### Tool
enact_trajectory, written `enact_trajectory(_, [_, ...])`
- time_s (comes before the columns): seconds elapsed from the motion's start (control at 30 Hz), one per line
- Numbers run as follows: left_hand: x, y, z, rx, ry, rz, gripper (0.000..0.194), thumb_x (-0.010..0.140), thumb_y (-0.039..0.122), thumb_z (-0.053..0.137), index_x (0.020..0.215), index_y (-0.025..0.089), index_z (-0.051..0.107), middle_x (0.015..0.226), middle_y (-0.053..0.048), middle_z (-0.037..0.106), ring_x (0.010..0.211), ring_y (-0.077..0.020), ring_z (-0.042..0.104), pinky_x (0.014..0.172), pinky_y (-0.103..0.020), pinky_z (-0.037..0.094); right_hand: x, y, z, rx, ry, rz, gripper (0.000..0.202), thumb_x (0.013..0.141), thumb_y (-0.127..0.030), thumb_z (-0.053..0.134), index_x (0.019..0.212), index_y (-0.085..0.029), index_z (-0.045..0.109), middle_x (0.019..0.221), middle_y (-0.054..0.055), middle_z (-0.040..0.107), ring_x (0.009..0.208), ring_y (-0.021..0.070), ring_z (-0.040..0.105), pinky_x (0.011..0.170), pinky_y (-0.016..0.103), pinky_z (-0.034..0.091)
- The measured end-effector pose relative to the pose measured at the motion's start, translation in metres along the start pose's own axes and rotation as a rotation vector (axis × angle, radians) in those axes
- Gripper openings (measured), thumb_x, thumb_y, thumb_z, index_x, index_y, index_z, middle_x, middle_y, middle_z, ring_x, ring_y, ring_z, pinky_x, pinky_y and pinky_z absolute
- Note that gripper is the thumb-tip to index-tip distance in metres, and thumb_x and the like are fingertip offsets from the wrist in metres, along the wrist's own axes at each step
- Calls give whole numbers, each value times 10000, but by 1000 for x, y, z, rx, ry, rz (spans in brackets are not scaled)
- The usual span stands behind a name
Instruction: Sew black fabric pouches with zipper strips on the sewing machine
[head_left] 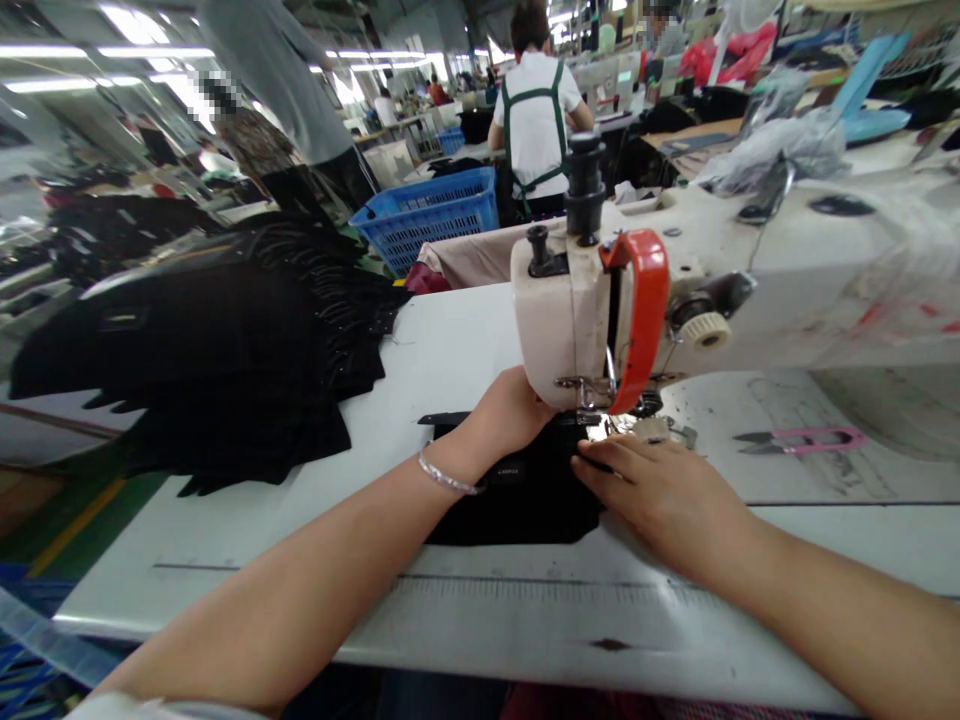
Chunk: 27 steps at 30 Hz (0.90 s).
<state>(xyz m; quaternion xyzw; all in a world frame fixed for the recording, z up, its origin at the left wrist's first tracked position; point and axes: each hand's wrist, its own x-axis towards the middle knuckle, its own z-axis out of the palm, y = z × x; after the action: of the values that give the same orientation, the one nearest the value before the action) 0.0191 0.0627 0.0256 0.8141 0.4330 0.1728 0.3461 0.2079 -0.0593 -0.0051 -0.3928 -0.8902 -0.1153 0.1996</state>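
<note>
Left grip (510, 415) on cloth (517, 515), fingertips hidden, closure can't be told; right grip (667, 490) unclenched, fingers resting at its right edge | cloth: on worktop (457, 325), below machine (546, 310) | probably light, soft, hardly slippery; best held flat by side edges | matte black, roughly rectangular, small label (509, 471); machine hard, smooth

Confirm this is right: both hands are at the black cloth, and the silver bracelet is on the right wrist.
Not right: the head view shows the silver bracelet on the left wrist, not the right. The rest stands: the left hand and right hand are both at the black cloth.
</note>
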Motion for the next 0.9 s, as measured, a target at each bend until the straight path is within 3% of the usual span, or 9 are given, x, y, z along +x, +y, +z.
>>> enact_trajectory(0.1, [-34, 5, -4, 206, 25, 174, 318, 955, 394, 618, 1182, 180, 678, 1280, -133, 684, 1268, -338, 590, 1122, -508, 428, -2, 3, -1, 28, -21, -12, 377, 851, -105, 618, 1220, -145, 682, 1207, 96, 721, 1004, 254, 686, 764, 377, 547])
enact_trajectory(0.2, [-64, 6, -2, 319, -167, 401, 841, 737, 629, 800, 1374, 147, 534, 1420, -192, 582, 1321, -367, 543, 1145, -544, 411, -4, 7, -3, 87, -35, -19, 364, 861, -121, 624, 1220, -158, 670, 1212, 85, 722, 996, 238, 688, 803, 377, 550])
enact_trajectory(0.27, [-73, 5, 1, 334, -222, 427, 1038, 627, 648, 867, 1442, 158, 451, 1482, -203, 520, 1375, -379, 488, 1172, -560, 380, -4, 11, -6, 159, -34, -8, 309, 877, -126, 617, 1178, -166, 675, 1182, 76, 733, 1005, 221, 687, 837, 362, 543])
enact_trajectory(0.33, [-76, 4, 1, 313, -213, 383, 1001, 642, 597, 880, 1447, 198, 437, 1486, -177, 516, 1382, -370, 479, 1177, -568, 372, -4, 16, -9, 226, -39, 29, 215, 886, -129, 614, 1081, -179, 692, 1090, 61, 750, 950, 208, 689, 814, 348, 538])
enact_trajectory(0.43, [-74, 3, -5, 206, -210, 386, 713, 825, 386, 751, 1443, 236, 428, 1448, -126, 548, 1354, -315, 512, 1166, -528, 402, -4, 20, -12, 266, -43, 69, 111, 893, -143, 617, 957, -192, 695, 965, 43, 743, 812, 204, 666, 734, 355, 529])
enact_trajectory(0.5, [-74, 4, -9, 138, -198, 435, 575, 899, 219, 568, 1452, 240, 409, 1429, -109, 559, 1346, -272, 523, 1163, -489, 414, -4, 21, -12, 280, -36, 52, 144, 903, -145, 608, 1000, -193, 703, 967, 41, 736, 813, 208, 655, 749, 371, 529])
enact_trajectory(0.57, [-75, 4, -8, 114, -169, 474, 586, 882, 127, 460, 1456, 235, 401, 1416, -103, 566, 1345, -255, 524, 1164, -476, 415, -4, 20, -11, 286, -46, 25, 209, 905, -142, 599, 1069, -205, 713, 1032, 49, 729, 868, 217, 655, 787, 390, 528])
enact_trajectory(0.77, [-80, 6, 18, 393, -111, 433, 764, 714, 190, 609, 1452, 168, 416, 1491, -166, 487, 1400, -354, 434, 1183, -572, 349, -2, 20, -16, 284, -57, 46, 201, 906, -142, 532, 925, -210, 720, 979, 51, 725, 856, 230, 637, 751, 390, 508])
enact_trajectory(0.9, [-78, 3, 18, 405, -155, 464, 744, 740, 201, 593, 1458, 144, 407, 1502, -179, 472, 1425, -337, 411, 1190, -557, 338, -2, 26, -12, 162, 35, 149, 296, 939, -151, 487, 1153, -133, 691, 1048, 123, 726, 902, 266, 635, 777, 410, 513])
